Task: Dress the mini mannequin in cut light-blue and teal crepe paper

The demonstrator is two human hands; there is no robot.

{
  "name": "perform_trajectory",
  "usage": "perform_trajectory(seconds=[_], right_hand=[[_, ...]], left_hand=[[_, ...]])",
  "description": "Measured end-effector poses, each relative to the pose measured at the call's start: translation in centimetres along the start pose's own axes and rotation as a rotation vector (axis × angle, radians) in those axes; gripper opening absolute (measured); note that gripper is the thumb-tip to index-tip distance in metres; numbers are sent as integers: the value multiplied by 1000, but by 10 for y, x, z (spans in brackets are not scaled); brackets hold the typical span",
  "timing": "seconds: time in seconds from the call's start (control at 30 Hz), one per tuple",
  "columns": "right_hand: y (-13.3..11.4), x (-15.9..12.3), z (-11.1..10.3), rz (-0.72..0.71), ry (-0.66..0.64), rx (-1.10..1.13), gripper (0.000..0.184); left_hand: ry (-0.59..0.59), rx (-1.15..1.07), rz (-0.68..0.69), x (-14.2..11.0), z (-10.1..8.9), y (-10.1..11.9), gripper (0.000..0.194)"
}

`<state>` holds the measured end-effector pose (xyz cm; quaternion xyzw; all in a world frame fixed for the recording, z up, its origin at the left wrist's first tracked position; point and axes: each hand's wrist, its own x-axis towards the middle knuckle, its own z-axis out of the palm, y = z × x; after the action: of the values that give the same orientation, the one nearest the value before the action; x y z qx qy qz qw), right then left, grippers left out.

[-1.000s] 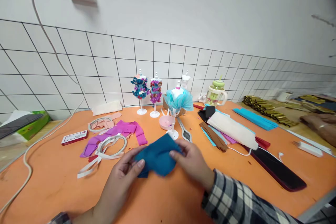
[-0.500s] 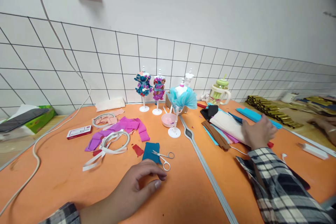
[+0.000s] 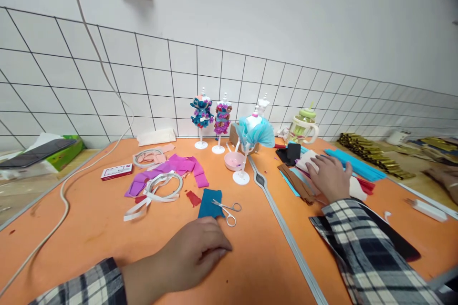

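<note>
While my left hand (image 3: 200, 251) rests palm down on the orange table (image 3: 257, 262), its fingers lie loosely bent, with a gap beside the thumb and nothing showing in them. My right hand (image 3: 329, 178) lies over a white bundle (image 3: 358, 189) with its fingers spread; whether their tips pinch any layer, I cannot tell. By its look, that bundle is light and soft, so I judge it is best taken across its width, lest it fold. Just beyond my left knuckles is the teal cloth (image 3: 206, 202), lying flat; whether they touch its near edge, I cannot tell. It seems thin and limp, likely to follow a pull rather than resist it, and its far left corner is the free place to pinch. Small scissors (image 3: 231, 212) lie with their parted blades over its right side and their loops on the table. They look light, stiff and smooth, and the loops are the safe hold. Farther out, brown strips (image 3: 295, 183) lie beside the bundle, floppy by their look, and beyond the scissors stands a small dress form (image 3: 255, 131) with turquoise fabric that I judge easily crushed.
</note>
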<state>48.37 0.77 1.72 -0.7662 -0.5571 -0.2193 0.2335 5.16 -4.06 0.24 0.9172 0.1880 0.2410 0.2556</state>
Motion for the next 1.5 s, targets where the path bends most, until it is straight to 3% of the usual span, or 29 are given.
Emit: perform_trajectory(seconds=[0.07,0.13,0.27,0.4,0.53,0.7,0.77,0.83,0.93,1.03,1.13,1.2,1.27,1.37,1.43,1.5], right_hand=[[-24,-5,-11,-189,76,129,37],[-59,-18,-20,-385,46,292,33],[-138,-59,-29,-692,-250,525,26],[-182,-84,-27,-767,-513,495,27],[-176,-79,-20,-632,-593,375,20],[-157,-69,-15,-487,-498,363,24],[-163,-72,-15,-466,-361,539,33],[-180,-78,-17,-460,-225,858,40],[-213,-92,-21,-389,-393,1158,36],[-234,-104,-24,-268,-544,1068,21],[-232,-107,-21,-92,-635,1178,24],[-224,-105,-18,-2,-565,1240,26],[-218,-102,-16,67,-406,1243,33],[-218,-103,-18,60,-313,1264,50],[-222,-108,-20,-19,-423,1344,60],[-226,-113,-20,-86,-592,1467,65]], left_hand=[[-33,93,23,-1,-1,-1,24],[-8,173,12,-2,-7,-5,25],[154,246,-187,-1,-25,-19,16],[164,218,-383,2,-33,-32,20],[174,95,-381,1,-32,-36,10],[329,-98,-454,-2,-34,-37,20],[381,-231,-471,0,-33,-36,29],[390,-366,-480,2,-30,-35,36],[383,-488,-509,4,-24,-37,43],[417,-505,-542,3,-22,-42,44],[473,-466,-557,2,-26,-45,40],[559,-406,-547,0,-31,-42,34],[605,-330,-508,-2,-35,-35,29],[463,-309,-443,-4,-29,-24,31],[355,-390,-437,-2,-20,-19,37],[337,-421,-467,1,-12,-18,46]])
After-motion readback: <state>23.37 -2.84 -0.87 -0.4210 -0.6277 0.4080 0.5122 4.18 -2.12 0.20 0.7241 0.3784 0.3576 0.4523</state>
